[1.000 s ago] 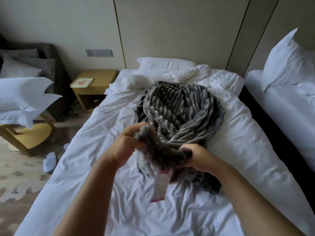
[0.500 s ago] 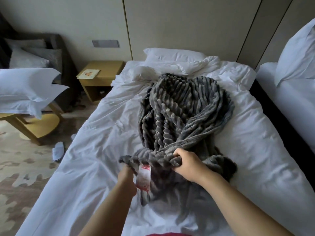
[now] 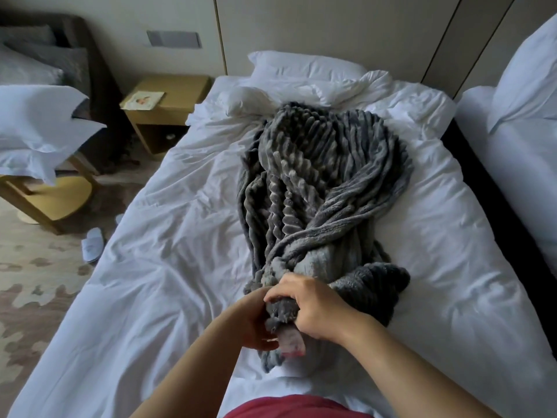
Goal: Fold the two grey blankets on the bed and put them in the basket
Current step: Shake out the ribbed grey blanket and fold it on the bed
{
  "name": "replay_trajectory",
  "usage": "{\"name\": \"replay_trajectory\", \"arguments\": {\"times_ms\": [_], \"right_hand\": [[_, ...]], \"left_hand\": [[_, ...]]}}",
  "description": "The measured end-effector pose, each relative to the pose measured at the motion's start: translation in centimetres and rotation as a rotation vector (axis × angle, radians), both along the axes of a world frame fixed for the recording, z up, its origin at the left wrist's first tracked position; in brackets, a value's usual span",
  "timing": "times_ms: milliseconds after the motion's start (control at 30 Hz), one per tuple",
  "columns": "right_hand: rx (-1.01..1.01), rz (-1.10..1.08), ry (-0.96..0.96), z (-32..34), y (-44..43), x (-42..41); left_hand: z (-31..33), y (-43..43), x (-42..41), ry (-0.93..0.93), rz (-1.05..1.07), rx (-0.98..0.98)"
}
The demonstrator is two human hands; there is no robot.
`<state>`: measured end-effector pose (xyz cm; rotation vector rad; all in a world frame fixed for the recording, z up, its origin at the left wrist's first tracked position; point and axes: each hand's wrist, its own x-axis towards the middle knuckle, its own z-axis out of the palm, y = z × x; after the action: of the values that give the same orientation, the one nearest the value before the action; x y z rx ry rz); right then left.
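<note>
**Item: grey ribbed blanket** (image 3: 316, 182). It lies on the white bed (image 3: 150, 267) as a long twisted rope running from just below the pillow (image 3: 304, 66) down to the hands at the foot. A darker bunched fold (image 3: 373, 285) sits just right of the hands; I cannot tell whether it is the second blanket or part of the first.

**Right hand** (image 3: 316, 309). It is clenched over the gathered near end of the blanket, knuckles up.

**Left hand** (image 3: 253, 324). It is pressed against the same end from the left, next to the white-and-pink label (image 3: 291, 343). The right hand hides its fingers, so its grasp cannot be told.

**Change.** A second ago both hands held the bunched edge raised over the heap. Half a second ago they were apart along that edge. Now they are together and nearer the body, and the heap is drawn out longer.

**Bearing on task.** This looks like a search for a corner or hem, with the label as a guide. Nothing is spread flat yet, no fold is made, and no basket is in view.

**Also present.** A wooden nightstand (image 3: 162, 101) stands left of the bed and a white slipper (image 3: 92, 242) lies on the floor.
</note>
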<state>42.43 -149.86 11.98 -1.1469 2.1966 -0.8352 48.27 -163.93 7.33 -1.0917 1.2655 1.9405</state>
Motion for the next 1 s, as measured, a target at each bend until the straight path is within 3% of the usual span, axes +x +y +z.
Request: {"name": "replay_trajectory", "arguments": {"times_ms": [100,233,333,433,567,633,733,800,933,1000], "right_hand": [[-0.034,-0.077,0.097,1.7,0.4,-1.0],[-0.135,-0.238,0.231,4.5,0.9,-3.4],[-0.308,-0.461,0.340,6.0,0.8,-5.2],[-0.212,-0.648,0.291,5.2,1.1,-6.4],[0.090,-0.736,0.213,1.2,3.2,-6.6],[0.120,-0.790,0.219,-0.3,4.3,-6.0],[0.049,-0.853,0.219,-1.2,4.7,-5.6],[-0.006,-0.863,0.200,-1.1,4.7,-6.0],[0.067,-0.776,0.056,-0.3,5.7,-6.9],[0.278,-0.567,-0.070,0.6,6.5,-6.9]], "left_hand": [[2.4,-0.4,-2.3,0.023,0.181,-0.086],[8.3,-1.9,-6.2,0.384,0.519,-0.374],[12.5,-3.2,-7.2,0.673,0.785,-0.240],[14.4,-4.0,-6.9,0.778,0.908,-0.092],[13.5,-5.8,-5.6,0.704,1.132,-0.064],[11.0,-7.0,-4.5,0.538,1.185,-0.198],[6.2,-7.7,-2.3,0.233,1.001,-0.590],[3.8,-7.5,-1.0,0.164,0.835,-0.728],[2.6,-6.7,0.4,0.151,0.614,-0.843],[3.1,-6.4,0.7,0.198,0.648,-0.724]]}}
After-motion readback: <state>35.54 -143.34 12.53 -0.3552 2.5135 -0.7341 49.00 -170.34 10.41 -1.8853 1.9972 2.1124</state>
